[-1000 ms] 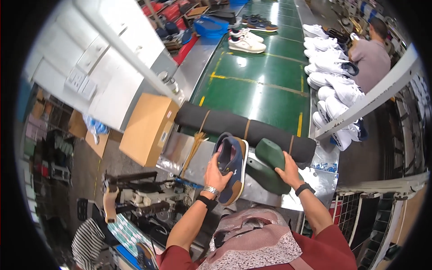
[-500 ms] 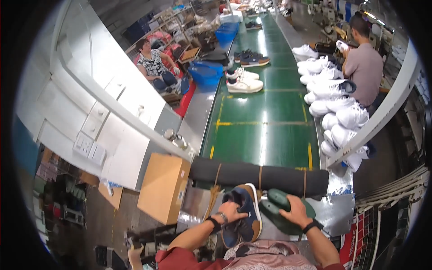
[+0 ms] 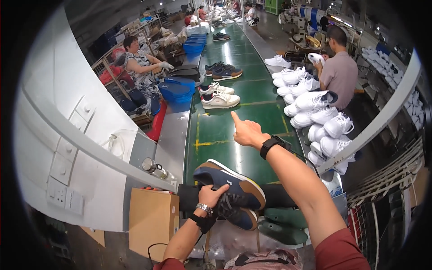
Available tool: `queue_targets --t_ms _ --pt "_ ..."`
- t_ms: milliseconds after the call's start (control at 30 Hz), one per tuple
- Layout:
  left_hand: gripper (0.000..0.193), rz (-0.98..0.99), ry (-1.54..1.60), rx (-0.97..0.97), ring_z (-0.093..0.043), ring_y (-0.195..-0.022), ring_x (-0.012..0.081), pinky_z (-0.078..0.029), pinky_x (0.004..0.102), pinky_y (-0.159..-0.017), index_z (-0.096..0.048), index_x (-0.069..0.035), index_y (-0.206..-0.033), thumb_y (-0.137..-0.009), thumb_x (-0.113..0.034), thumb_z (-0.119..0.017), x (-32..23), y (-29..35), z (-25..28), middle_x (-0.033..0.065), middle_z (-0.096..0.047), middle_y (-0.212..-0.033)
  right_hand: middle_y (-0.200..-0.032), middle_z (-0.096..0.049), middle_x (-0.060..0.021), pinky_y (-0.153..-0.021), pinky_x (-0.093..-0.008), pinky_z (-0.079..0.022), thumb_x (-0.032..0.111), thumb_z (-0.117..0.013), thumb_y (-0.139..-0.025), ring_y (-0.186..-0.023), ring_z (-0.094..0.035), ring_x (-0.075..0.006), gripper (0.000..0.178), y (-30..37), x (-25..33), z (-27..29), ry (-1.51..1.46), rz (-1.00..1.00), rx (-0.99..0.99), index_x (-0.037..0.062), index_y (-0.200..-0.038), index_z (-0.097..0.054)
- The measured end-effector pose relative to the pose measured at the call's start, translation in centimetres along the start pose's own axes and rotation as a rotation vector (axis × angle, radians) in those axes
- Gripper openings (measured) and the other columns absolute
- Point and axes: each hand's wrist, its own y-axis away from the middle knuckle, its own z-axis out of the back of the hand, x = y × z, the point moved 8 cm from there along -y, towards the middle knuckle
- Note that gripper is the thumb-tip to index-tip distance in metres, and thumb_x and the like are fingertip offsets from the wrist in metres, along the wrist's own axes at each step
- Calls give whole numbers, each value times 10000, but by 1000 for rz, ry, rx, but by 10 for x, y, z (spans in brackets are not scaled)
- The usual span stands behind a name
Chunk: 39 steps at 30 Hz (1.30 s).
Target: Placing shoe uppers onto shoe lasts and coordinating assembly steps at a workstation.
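My left hand [image 3: 210, 199] grips a pair of navy sneakers [image 3: 211, 172] with brown toes and white soles, tilted over the near end of the conveyor. One shoe lies above the other, and the laces of the lower one show. My right hand [image 3: 248, 132] is stretched out over the green belt [image 3: 220, 155], index finger extended and the other fingers curled, with nothing in it. Its fingertip is just short of a pair of cream sneakers [image 3: 220, 101] standing on the belt. Two dark green shoe lasts [image 3: 283, 234] lie by my right forearm.
A black roller [image 3: 280, 196] crosses the belt's near end. White sneakers [image 3: 315, 116] are heaped along the right edge. At left stand a cardboard box [image 3: 150, 220] and a bottle [image 3: 154, 167]. Blue trays [image 3: 177, 90] sit farther back. Co-workers sit on both sides; metal posts slant past.
My right hand has let go of the green lasts and reached forward over the belt, index finger out. My left hand has turned the navy sneakers so they lie more crosswise.
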Motion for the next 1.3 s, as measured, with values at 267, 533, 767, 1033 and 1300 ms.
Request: queue_targets --t_ms 267,533,767,1033,1300 --pt "712 138 139 -126 -727 -798 337 -531 439 -755 -743 33 -802 -722 -672 -798 30 -137 19 215 -744 -827 -935 -664 -143 -770 -476 -527 194 -733 -806 -870 -644 -358 498 168 -80 -68 -269 27 -208 35 -1265 -623" --pt "695 -255 -310 -520 -686 -1084 362 -522 444 -957 -673 29 -1182 -792 -535 -785 -32 -158 -17 226 -715 -1147 -1370 -548 -153 -1081 -511 -398 415 -877 -653 -1281 -504 -379 901 352 -102 -174 34 -31 99 141 -1437 -526" --pt "463 -333 178 646 -704 -1018 241 -547 359 -893 -651 44 -1212 -912 -289 -767 -24 18 -285 180 -724 -1146 -1283 -592 -48 -1004 -478 -438 185 -846 -623 -1218 -530 -282 728 387 -121 -209 -14 -48 143 150 -1302 -587" --pt "583 -233 58 912 -622 -1147 286 -469 386 -1017 -527 95 -1364 -1034 -383 -578 64 176 -381 223 -638 -1283 -1426 -458 -186 -1132 -526 -365 157 -824 -714 -1386 -412 -406 819 573 -138 -173 -267 -683 -416 119 -1447 -460" --pt "562 166 132 1115 -668 -1006 237 -534 350 -874 -590 92 -1250 -1012 -414 -641 73 219 -360 161 -687 -1159 -1628 -178 -259 -1262 -442 -189 561 -873 -710 -1544 -154 -389 1359 621 -150 -281 -1246 -1176 -553 24 -1615 -14"
